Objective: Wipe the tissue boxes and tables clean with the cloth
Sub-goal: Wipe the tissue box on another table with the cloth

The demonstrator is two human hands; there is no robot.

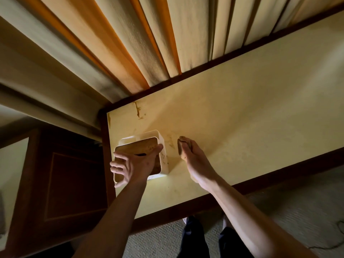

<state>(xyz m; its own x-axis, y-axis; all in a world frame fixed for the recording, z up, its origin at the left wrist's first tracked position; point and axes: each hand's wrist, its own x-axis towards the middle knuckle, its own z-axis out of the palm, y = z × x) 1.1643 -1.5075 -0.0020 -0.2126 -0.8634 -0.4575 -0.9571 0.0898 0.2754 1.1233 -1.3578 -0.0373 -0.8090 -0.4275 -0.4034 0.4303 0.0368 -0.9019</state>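
The job looks to be in its early or middle part. The cream tabletop (242,118) carries brown marks that have not been wiped away: a streak near the far left corner (138,111), a narrower one along the left edge, and a fainter smear just right of the tissue box, close beside the cloth. From this I judge that this end of the tabletop is not yet clean; whether the far right stretch has been wiped cannot be told, as it simply looks plain and pale.

The tissue box (147,153), white with a wooden lid, stands near the tabletop's left edge, toward the front. The left hand (134,164) lies on its lid, fingers spread and bent over the near left side, steadying it rather than lifting it as far as I can see. Small dark specks show on the box's right wall, so the box too seems to need wiping.

The right hand (193,153) is over the tabletop just right of the box, its fingers closed round a small brownish cloth (181,146) bunched at the fingertips. The cloth sits at or very near the surface; contact cannot be confirmed.

Some faint dark marks on the box's right wall might be print, but they are too small to read. No brand, label or legible writing shows anywhere else. Only one box and one tabletop are plainly in view.
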